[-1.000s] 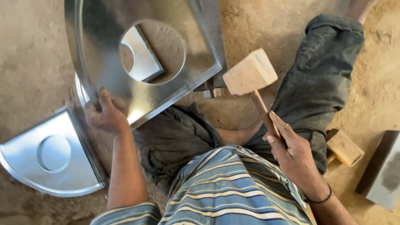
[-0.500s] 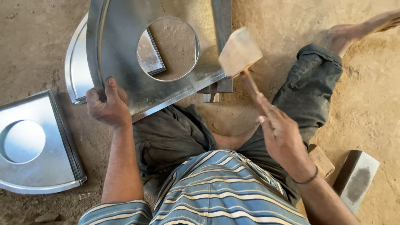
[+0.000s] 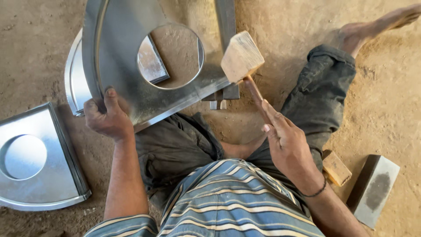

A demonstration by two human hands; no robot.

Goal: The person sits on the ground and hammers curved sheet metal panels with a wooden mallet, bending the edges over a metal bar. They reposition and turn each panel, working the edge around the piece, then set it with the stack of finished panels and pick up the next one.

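Raised since before, wooden mallet [image 3: 241,57] nears shiny holed sheet-metal panel [image 3: 118,52].

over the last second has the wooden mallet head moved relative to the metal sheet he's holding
Yes. The mallet head has swung up and in toward the held sheet; it now overlaps the sheet's right lower edge beside the round hole.

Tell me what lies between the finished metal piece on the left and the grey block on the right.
In the head view, between the finished metal piece and the grey block sits the person: left forearm, dark trousers, striped shirt, right hand, then a small wooden block.
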